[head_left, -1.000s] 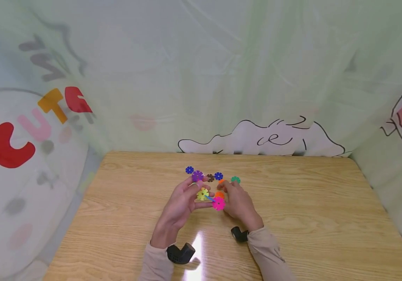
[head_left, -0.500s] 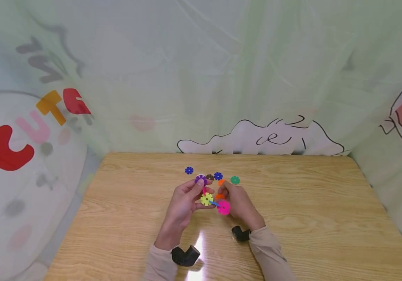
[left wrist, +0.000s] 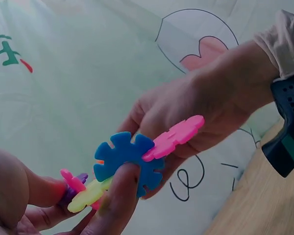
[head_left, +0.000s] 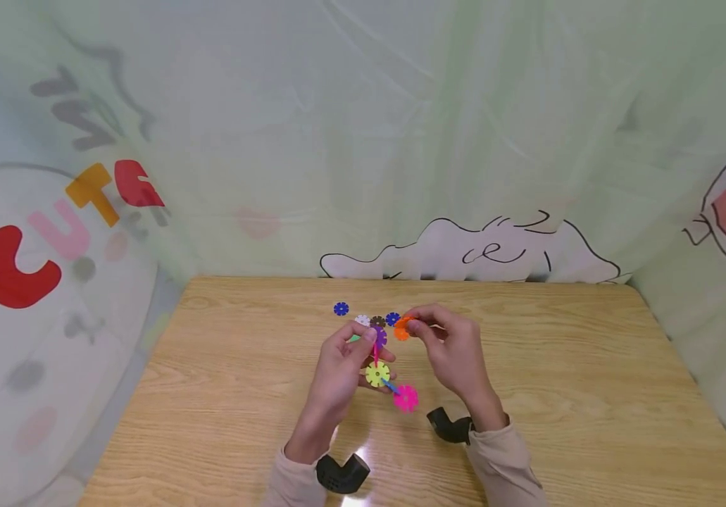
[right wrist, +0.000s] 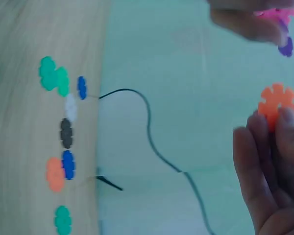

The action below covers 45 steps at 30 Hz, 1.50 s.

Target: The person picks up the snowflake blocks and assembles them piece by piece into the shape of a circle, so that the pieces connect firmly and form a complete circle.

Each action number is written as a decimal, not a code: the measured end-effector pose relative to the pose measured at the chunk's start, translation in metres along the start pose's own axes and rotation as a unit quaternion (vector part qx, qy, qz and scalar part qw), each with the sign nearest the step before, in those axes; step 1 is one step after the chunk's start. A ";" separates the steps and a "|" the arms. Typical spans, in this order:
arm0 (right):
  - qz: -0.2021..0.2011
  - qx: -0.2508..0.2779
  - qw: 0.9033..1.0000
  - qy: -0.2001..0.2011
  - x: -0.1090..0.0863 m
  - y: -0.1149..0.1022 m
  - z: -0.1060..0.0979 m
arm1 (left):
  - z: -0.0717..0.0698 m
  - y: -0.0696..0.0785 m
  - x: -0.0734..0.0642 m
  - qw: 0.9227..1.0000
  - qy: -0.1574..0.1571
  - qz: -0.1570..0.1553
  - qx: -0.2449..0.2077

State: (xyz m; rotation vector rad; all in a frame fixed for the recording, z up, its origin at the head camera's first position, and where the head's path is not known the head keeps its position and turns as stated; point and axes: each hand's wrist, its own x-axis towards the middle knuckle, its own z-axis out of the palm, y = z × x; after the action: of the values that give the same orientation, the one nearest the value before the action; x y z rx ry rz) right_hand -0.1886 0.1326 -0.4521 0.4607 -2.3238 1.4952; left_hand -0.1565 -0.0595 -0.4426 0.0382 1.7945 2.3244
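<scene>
My left hand (head_left: 337, 370) pinches a purple snowflake disc (head_left: 380, 338) between thumb and fingers. From this disc hangs a chain of slotted discs: an edge-on pink one, a yellow disc (head_left: 377, 374), a blue disc (left wrist: 122, 154), and a second pink disc (head_left: 406, 398) at the free end. In the left wrist view a fingertip overlaps the blue disc. To the right, my right hand (head_left: 458, 352) pinches an orange snowflake disc (right wrist: 277, 100) by its lower edge, apart from the purple one. The right fingers partly cover the orange disc.
Loose discs lie in a rough row on the wooden table (head_left: 210, 394): a white disc (right wrist: 71, 107), a dark brown disc (right wrist: 66, 133), blue discs, another orange disc (right wrist: 55, 174) and several green ones. A printed curtain (head_left: 363, 141) hangs behind the table's far edge.
My right hand has moved up and right with the orange disc, away from the chain. The left hand has shifted slightly right and towards me, and the chain now hangs lower.
</scene>
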 end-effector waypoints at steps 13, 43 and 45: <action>-0.148 -0.075 0.986 -0.011 -0.003 -0.020 -0.004 | 0.005 0.004 -0.006 0.999 -0.014 0.022 0.041; 0.034 -0.066 0.996 -0.058 0.002 0.029 -0.012 | -0.006 0.004 -0.001 0.996 0.057 0.003 0.067; 0.060 -0.085 0.993 -0.057 0.002 0.048 -0.008 | -0.008 0.004 -0.001 0.996 0.061 0.000 0.070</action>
State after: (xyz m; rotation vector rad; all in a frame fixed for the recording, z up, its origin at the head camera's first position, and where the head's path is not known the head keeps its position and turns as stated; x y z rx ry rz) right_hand -0.2104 0.1587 -0.4865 0.3767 -2.5844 1.3385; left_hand -0.1578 -0.0685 -0.4410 -0.0836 2.0119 2.2414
